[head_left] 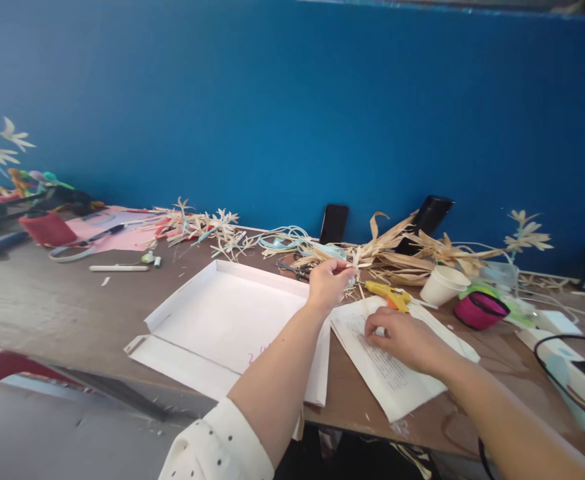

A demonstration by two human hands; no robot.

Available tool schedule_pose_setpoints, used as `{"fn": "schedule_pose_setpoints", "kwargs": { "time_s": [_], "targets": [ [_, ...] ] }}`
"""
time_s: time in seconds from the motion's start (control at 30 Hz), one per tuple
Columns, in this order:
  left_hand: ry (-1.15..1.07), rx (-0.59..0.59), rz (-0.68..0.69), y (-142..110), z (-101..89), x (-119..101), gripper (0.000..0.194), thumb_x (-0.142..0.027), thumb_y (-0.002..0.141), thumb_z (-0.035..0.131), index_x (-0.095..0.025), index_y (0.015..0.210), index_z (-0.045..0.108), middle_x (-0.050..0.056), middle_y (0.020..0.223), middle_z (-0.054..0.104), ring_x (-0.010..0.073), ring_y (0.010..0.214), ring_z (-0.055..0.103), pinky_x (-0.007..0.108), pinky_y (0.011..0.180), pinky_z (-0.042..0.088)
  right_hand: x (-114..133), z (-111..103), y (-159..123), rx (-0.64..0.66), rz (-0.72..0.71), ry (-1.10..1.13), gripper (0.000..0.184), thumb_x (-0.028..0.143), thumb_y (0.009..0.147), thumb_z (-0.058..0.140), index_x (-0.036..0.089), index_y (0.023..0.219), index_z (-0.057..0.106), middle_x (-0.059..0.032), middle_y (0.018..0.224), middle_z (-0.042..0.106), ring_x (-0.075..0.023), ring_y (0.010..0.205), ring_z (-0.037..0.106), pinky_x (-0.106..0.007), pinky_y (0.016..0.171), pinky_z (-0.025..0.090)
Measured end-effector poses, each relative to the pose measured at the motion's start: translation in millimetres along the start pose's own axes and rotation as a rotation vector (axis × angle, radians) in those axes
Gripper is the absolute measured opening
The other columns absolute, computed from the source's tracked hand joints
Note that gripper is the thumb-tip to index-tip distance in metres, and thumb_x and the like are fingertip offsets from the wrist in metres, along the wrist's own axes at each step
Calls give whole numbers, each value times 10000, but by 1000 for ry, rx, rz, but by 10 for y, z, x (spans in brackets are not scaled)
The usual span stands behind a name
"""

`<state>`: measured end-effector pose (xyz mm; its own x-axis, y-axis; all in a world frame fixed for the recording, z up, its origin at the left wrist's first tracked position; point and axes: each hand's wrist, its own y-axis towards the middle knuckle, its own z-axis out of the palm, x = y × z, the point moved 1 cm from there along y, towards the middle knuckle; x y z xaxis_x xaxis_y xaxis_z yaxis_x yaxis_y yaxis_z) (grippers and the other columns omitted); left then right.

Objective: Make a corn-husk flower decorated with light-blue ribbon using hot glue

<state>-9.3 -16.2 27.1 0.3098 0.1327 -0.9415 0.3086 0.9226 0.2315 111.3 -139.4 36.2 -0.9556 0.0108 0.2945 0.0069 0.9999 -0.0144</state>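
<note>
Head view: a small pale husk flower (356, 259) is pinched in the left hand (328, 285), its thumb and fingertips drawn narrow, over the space between a shallow white box (207, 300) and a printed paper (397, 390). The right hand (405, 337) is held low above that paper with its fingers curled – whether anything thin is gripped there cannot be told. From the right fingertips, the flower is placed beyond and to the left, so the left hand is much the nearer to it; its long axis cannot be read clearly. A yellow glue gun (388, 293) is laid just beyond the right fingers – its nozzle pointed leftward, toward the flower, its length slanted down to the right. Dry husks (387, 245) are heaped behind, with a paper cup (442, 285) set farther right.
</note>
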Motion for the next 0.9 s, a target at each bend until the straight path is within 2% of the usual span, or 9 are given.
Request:
{"fn": "schedule_pose_setpoints", "kwargs": {
  "time_s": [0.07, 0.13, 0.23, 0.3, 0.37, 0.47, 0.6, 0.77, 0.9],
  "targets": [
    [22, 0, 4, -5, -6, -5, 147, -281, 632, 664, -150, 689, 628, -18, 578, 589, 93, 513, 498, 216, 523, 399, -51, -37, 46, -50, 48, 221, 83, 285, 723, 585, 246, 711, 657, -1, 753, 643, -157, 623, 561, -276, 575, 382],
    [47, -3, 0, -11, -12, -16, 140, -281, 630, 668, -157, 681, 628, -22, 574, 591, 94, 509, 504, 219, 531, 400, -109, -77, 104, -150, 136, 467, 150, 366, 717, 612, 225, 734, 660, 5, 654, 631, -135, 524, 528, -263, 513, 383],
    [90, -17, -13, -18, -20, -31, 129, -274, 628, 671, -161, 676, 632, -27, 559, 588, 92, 499, 500, 220, 530, 391, -178, -115, 195, -314, 302, 748, 282, 456, 687, 647, 192, 787, 653, 25, 495, 565, -102, 404, 449, -225, 403, 320],
    [83, -21, -26, -17, -18, -32, 128, -269, 626, 671, -160, 683, 634, -25, 569, 592, 94, 508, 506, 220, 533, 396, -193, -118, 259, -409, 366, 864, 313, 464, 669, 669, 180, 798, 640, 12, 509, 587, -98, 400, 468, -201, 370, 297],
    [43, -12, -50, -13, -9, -19, 125, -264, 626, 669, -156, 674, 628, -21, 579, 593, 94, 514, 510, 221, 532, 410, -182, -107, 329, -514, 385, 941, 311, 447, 653, 689, 181, 799, 623, -28, 642, 660, -121, 463, 556, -192, 362, 329],
    [-2, -15, -73, 0, 4, 24, 145, -262, 602, 688, -149, 668, 625, -16, 583, 590, 93, 513, 515, 220, 525, 425, -122, -73, 447, -652, 368, 1046, 288, 428, 668, 678, 200, 819, 587, -64, 819, 700, -179, 585, 649, -231, 405, 447],
    [-66, -27, -95, 37, -1, 88, 187, -274, 572, 710, -144, 669, 617, -11, 590, 596, 91, 512, 520, 220, 524, 435, 13, -43, 613, -767, 306, 1163, 265, 404, 687, 668, 225, 831, 538, -61, 793, 700, -226, 682, 678, -321, 554, 552],
    [-163, -64, -140, 84, -30, 110, 231, -295, 535, 736, -143, 628, 589, -10, 560, 586, 88, 483, 504, 220, 495, 426, 129, -22, 761, -816, 236, 1208, 342, 360, 640, 719, 213, 890, 538, -51, 767, 695, -236, 756, 676, -338, 646, 561],
    [-144, -102, -159, 96, -43, 97, 237, -293, 524, 748, -145, 621, 591, -11, 550, 581, 88, 473, 494, 226, 490, 423, 69, 93, 806, -787, 255, 1232, 292, 375, 646, 723, 199, 846, 606, -41, 758, 694, -209, 759, 664, -301, 671, 545]
  ]
}}
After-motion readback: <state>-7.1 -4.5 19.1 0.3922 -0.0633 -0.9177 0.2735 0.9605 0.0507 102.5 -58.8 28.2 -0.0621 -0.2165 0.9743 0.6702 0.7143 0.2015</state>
